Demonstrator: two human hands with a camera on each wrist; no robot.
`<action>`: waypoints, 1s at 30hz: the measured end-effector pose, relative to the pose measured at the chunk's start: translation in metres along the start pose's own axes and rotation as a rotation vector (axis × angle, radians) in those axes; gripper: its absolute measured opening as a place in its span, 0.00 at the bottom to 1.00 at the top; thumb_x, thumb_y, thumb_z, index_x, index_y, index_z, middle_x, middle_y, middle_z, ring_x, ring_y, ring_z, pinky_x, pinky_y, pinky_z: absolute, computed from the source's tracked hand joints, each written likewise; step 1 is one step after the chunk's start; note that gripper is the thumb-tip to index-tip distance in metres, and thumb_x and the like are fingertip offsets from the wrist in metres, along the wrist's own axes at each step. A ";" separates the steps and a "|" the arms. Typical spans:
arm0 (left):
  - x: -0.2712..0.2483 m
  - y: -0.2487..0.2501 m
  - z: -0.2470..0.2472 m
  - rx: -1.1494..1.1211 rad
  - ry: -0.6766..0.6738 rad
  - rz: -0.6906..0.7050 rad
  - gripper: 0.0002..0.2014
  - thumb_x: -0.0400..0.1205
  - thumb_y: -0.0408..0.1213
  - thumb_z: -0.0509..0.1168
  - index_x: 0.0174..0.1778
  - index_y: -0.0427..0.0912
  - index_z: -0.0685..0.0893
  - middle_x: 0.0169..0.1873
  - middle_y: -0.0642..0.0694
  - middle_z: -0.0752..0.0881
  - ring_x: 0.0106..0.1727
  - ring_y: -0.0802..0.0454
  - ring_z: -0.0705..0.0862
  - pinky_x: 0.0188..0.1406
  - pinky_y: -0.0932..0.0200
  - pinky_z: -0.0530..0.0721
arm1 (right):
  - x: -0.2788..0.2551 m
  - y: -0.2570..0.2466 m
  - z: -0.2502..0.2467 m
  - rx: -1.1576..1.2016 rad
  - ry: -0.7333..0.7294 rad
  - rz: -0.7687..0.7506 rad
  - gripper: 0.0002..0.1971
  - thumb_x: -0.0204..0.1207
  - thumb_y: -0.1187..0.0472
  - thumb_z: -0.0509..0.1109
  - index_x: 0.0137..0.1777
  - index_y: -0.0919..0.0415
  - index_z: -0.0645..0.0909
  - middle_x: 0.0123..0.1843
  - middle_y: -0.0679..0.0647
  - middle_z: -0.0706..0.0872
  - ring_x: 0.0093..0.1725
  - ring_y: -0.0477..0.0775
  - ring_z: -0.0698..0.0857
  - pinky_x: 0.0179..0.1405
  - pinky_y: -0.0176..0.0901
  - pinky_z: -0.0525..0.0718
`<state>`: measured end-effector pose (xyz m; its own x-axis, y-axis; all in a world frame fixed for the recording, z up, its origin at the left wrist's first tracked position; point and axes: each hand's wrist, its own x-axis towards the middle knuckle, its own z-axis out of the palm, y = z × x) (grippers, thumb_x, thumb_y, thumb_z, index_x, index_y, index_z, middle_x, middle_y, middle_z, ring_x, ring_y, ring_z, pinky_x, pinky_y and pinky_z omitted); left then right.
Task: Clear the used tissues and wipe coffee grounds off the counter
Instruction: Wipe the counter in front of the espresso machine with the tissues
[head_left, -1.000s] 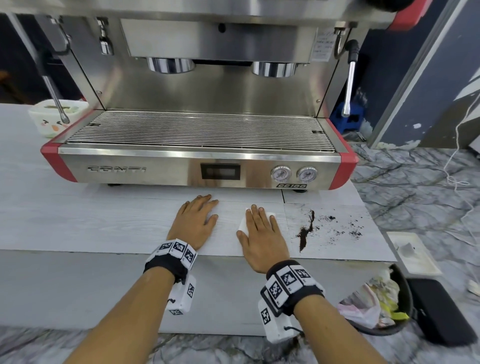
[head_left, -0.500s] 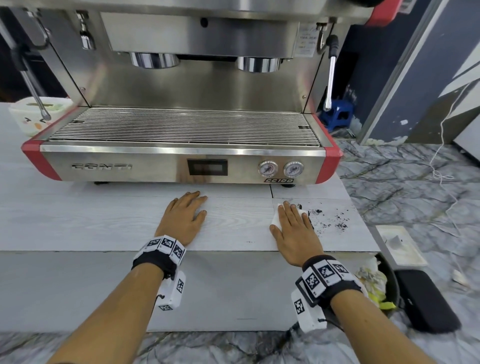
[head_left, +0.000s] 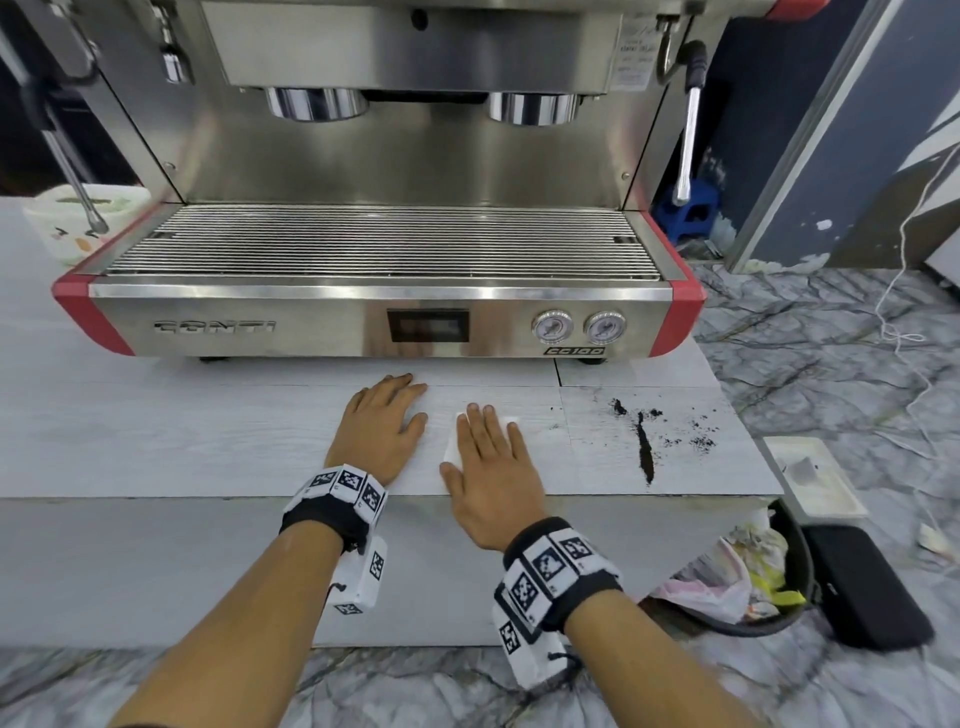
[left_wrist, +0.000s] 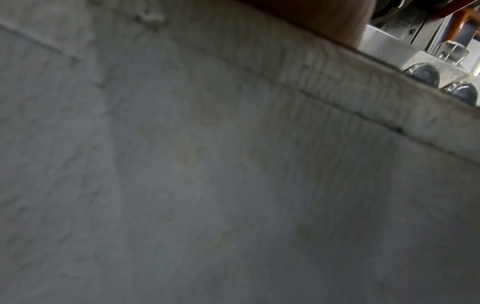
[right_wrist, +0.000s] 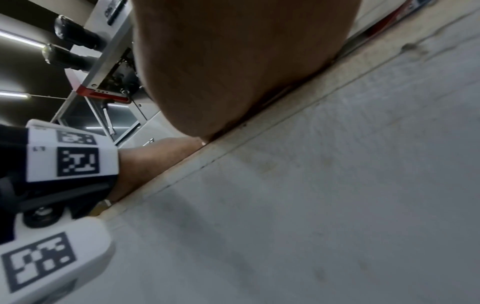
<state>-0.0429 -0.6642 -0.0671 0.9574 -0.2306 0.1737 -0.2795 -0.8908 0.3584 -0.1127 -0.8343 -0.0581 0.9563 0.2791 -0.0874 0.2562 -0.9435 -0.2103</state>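
The left hand (head_left: 382, 431) is laid flat on the table (head_left: 156, 441), palm down, with the fingers straight and lightly spread; nothing is held under it, and its fingertips point toward the espresso machine (head_left: 379, 260), just short of the machine's front panel. The right hand (head_left: 491, 467) is laid flat just to the right of the left hand, without touching it, fingers straight and close together, and is pressed onto a white tissue (head_left: 454, 441). Only the tissue's left edge and a far corner are seen past the fingers; the rest is covered by the palm.

The coffee grounds (head_left: 645, 449) are spread on the table in front of the machine's right end, right of the tissue and apart from it: one dark streak running toward the table's front edge, with loose specks scattered around it.

In the right wrist view the heel of the right hand (right_wrist: 233, 67) is seen resting at the table's front edge, with the left hand (right_wrist: 155, 160) and its marker band beside it. The left wrist view is filled by the table's grey front face (left_wrist: 207, 185); the fingers cannot be made out there.

A black bin (head_left: 748, 582) holding crumpled waste is seen on the floor, below the machine's right end.
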 end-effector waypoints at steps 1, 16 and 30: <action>0.000 0.000 0.001 0.001 -0.005 0.001 0.28 0.79 0.52 0.47 0.76 0.51 0.69 0.79 0.50 0.67 0.80 0.51 0.63 0.80 0.51 0.56 | 0.000 0.001 0.002 -0.006 0.002 0.002 0.41 0.73 0.41 0.25 0.85 0.62 0.41 0.87 0.57 0.39 0.85 0.55 0.38 0.84 0.56 0.37; -0.003 0.003 -0.001 -0.007 -0.036 -0.013 0.28 0.80 0.51 0.44 0.77 0.51 0.67 0.80 0.50 0.64 0.81 0.50 0.59 0.82 0.49 0.51 | -0.025 0.081 -0.013 -0.051 0.054 0.150 0.42 0.73 0.38 0.25 0.85 0.59 0.40 0.87 0.52 0.41 0.85 0.50 0.40 0.84 0.49 0.37; -0.003 0.013 0.002 -0.046 -0.012 -0.053 0.28 0.78 0.50 0.47 0.76 0.49 0.69 0.79 0.48 0.67 0.81 0.49 0.61 0.81 0.48 0.55 | -0.031 0.115 -0.029 0.023 0.090 0.269 0.37 0.78 0.41 0.32 0.85 0.60 0.42 0.87 0.54 0.41 0.86 0.53 0.40 0.83 0.51 0.37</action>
<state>-0.0492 -0.6757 -0.0653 0.9717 -0.1885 0.1424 -0.2312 -0.8830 0.4085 -0.1093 -0.9565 -0.0512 0.9984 0.0011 -0.0567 -0.0110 -0.9769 -0.2132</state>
